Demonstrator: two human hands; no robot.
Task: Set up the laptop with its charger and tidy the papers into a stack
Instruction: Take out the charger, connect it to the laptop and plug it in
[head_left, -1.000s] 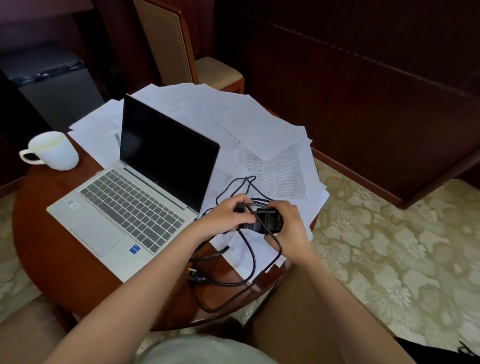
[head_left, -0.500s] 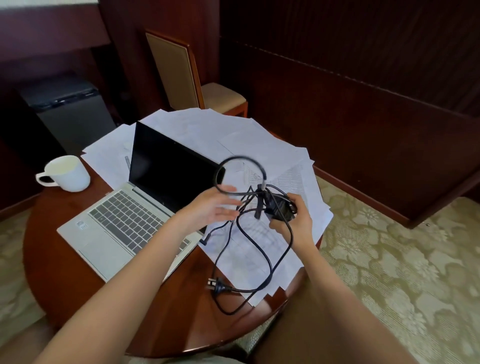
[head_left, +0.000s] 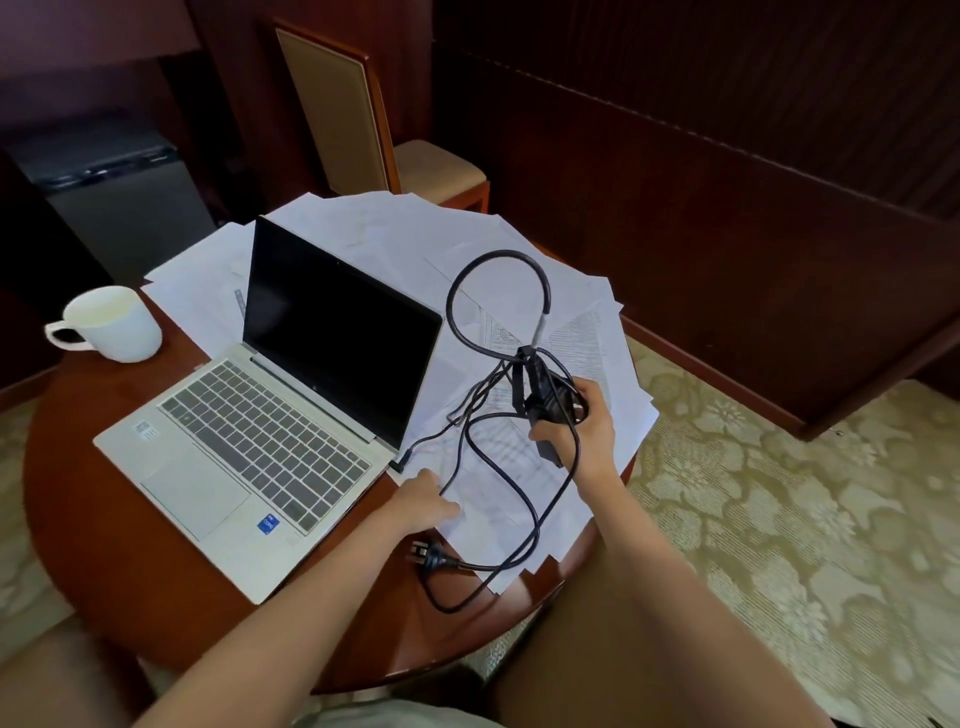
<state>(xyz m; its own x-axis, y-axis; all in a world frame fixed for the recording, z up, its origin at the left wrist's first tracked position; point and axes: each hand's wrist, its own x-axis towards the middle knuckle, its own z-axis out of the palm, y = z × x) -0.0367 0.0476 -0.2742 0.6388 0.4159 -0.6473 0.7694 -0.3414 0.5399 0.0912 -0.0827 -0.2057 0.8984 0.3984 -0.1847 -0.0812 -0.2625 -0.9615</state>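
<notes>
An open silver laptop (head_left: 260, 441) with a dark screen sits on the round wooden table (head_left: 104, 545). White papers (head_left: 415, 234) lie spread loosely behind it and to its right. My right hand (head_left: 589, 436) holds the black charger brick (head_left: 550, 405) above the papers, with cable loops (head_left: 498, 260) rising and hanging from it. The wall plug (head_left: 426, 551) lies on the table near the front edge. The small connector (head_left: 402, 460) lies by the laptop's right side. My left hand (head_left: 421, 501) rests low on the papers with its fingertips at the thin cable; a grip is not clear.
A white mug (head_left: 111, 325) stands at the table's left. A wooden chair (head_left: 332, 104) with a tan seat is behind the table. A dark low cabinet (head_left: 119, 192) stands at back left. Patterned carpet (head_left: 779, 519) lies to the right.
Both hands lifted the charger off the papers. My left hand then let go up high and dropped to the papers beside the laptop, while the right hand kept the brick raised.
</notes>
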